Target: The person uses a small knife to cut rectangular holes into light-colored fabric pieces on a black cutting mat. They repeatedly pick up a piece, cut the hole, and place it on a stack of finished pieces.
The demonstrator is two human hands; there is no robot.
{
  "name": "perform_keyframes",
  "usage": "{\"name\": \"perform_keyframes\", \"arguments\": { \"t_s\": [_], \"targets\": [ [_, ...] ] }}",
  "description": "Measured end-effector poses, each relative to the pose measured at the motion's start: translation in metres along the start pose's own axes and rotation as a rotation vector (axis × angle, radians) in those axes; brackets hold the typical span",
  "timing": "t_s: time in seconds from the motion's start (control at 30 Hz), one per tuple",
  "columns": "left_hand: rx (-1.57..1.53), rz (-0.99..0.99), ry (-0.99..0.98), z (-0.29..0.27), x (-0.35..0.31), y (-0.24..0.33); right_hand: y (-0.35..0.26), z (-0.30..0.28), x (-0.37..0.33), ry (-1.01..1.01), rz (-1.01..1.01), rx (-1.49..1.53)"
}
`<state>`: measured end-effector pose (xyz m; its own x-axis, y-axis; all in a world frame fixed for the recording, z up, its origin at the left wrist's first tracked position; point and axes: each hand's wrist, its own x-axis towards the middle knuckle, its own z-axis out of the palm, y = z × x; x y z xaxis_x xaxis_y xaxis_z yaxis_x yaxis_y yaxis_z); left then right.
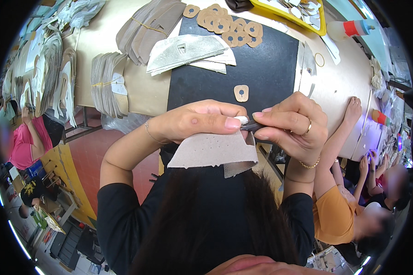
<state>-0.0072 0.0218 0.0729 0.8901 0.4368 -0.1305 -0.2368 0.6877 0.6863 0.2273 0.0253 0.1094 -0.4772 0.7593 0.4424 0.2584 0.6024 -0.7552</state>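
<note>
My left hand (197, 121) is closed on a pale grey, suede-like cut piece (209, 149), thumb on its upper edge. The piece hangs below my fingers, curled at its right end, with rows of small holes. At that end, my right hand (296, 123) pinches a small dark, slim item (251, 127) between thumb and forefinger, against the piece's edge near my left fingertips. Whether it is a tool or a strip I cannot tell. Just beyond my hands, a single tan tab with a keyhole-shaped slot (241, 93) lies on the black mat (270, 68).
Several tan tabs (215, 20) are heaped at the mat's far side. Silvery-white cut pieces (183, 51) overlap its left edge. Tied stacks (108, 82) stand left. A yellow tray (323, 23) and a bottle (351, 29) are far right. A person's arm (342, 133) reaches in at right.
</note>
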Motion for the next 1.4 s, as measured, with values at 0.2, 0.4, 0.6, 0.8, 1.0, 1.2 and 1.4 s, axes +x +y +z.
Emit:
{"name": "perform_keyframes", "arguments": {
  "t_s": [0.2, 0.4, 0.6, 0.8, 1.0, 1.2, 1.4],
  "targets": [
    [-0.071, -0.027, -0.035, 0.004, -0.001, 0.003, 0.002, -0.003, -0.001, -0.075, 0.062, 0.08],
    [0.052, 0.06, -0.022, 0.003, 0.001, 0.004, 0.012, -0.003, -0.013, -0.028, 0.279, 0.413],
    [0.648, 0.269, 0.295, 0.007, -0.004, 0.006, -0.002, 0.004, -0.028, 0.189, 0.348, 0.281],
    [0.985, 0.504, 0.451, 0.013, -0.002, -0.001, -0.02, 0.016, -0.03, 0.208, 0.287, 0.011],
    [0.952, 0.481, 0.497, 0.021, -0.001, -0.002, -0.017, 0.018, -0.022, 0.205, 0.206, -0.059],
    [0.842, 0.396, 0.496, 0.024, 0.0, 0.001, -0.018, 0.016, -0.02, 0.185, 0.189, -0.081],
    [0.79, 0.372, 0.476, 0.024, 0.0, 0.001, -0.017, 0.016, -0.017, 0.177, 0.164, -0.086]
  ]
}}
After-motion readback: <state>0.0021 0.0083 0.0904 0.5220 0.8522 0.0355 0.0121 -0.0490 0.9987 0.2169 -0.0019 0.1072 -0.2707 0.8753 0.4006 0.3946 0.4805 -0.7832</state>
